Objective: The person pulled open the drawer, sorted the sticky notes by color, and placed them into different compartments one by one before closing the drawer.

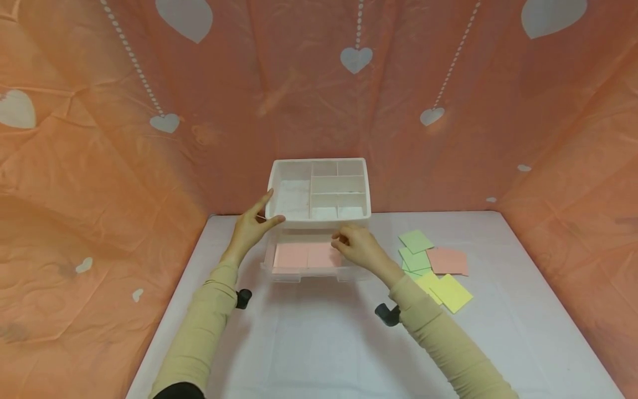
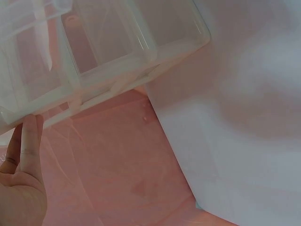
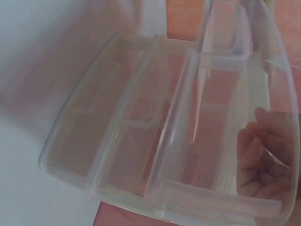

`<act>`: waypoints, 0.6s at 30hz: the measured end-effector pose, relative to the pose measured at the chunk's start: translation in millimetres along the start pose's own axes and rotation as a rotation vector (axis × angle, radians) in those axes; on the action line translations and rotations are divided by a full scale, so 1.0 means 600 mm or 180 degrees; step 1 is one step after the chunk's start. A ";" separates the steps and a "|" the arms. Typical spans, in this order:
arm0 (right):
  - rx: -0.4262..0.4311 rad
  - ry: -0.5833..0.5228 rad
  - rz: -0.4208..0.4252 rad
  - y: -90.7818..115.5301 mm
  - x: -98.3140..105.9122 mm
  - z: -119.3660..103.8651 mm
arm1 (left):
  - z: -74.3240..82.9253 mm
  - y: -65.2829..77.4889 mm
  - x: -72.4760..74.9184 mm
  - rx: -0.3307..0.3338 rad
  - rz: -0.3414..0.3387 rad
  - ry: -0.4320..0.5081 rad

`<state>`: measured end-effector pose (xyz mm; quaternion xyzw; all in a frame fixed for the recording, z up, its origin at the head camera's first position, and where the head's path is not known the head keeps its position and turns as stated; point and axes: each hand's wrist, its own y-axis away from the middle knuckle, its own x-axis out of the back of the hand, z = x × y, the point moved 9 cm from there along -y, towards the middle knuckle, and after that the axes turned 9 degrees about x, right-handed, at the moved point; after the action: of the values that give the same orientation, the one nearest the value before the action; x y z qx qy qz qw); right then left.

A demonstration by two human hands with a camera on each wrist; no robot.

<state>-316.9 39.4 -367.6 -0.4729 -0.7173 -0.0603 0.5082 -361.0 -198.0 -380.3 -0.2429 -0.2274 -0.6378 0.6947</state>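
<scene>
A white storage box (image 1: 266,188) with a divided top tray stands at the back of the table. Its clear drawer (image 1: 299,272) is pulled out toward me, and pink paper notes (image 1: 294,256) lie inside. My left hand (image 1: 249,228) rests at the box's front left corner, thumb along the front rim. In the left wrist view its straight fingers (image 2: 31,150) touch the box's side. Over the drawer's right part is my right hand (image 1: 360,247), fingers loosely curled, nothing showing between them. The right wrist view shows it through the clear plastic (image 3: 169,136).
On the table's right lie green notes (image 1: 416,241), a pink note (image 1: 448,261) and yellow notes (image 1: 452,293), some overlapping. A white cloth (image 1: 309,343) covers the table. An orange heart-patterned sheet (image 1: 319,122) hangs close behind the box and along both sides.
</scene>
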 end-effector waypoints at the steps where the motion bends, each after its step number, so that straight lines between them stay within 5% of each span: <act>1: -0.0034 -0.0091 -0.0033 0.000 -0.001 0.002 | 0.000 0.000 0.000 0.0000 0.0002 -0.0001; 8: -0.0211 -0.0849 -0.0194 0.003 -0.002 0.013 | 0.001 0.000 0.000 -0.0013 0.0010 -0.0028; 18: -0.0265 -0.1472 -0.0164 0.019 0.012 0.025 | -0.001 0.000 0.000 -0.0018 0.0018 -0.0003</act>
<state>-318.9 58.5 -373.7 -0.4762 -0.8233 0.0073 0.3087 -361.0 -198.6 -380.7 -0.2457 -0.2252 -0.6364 0.6957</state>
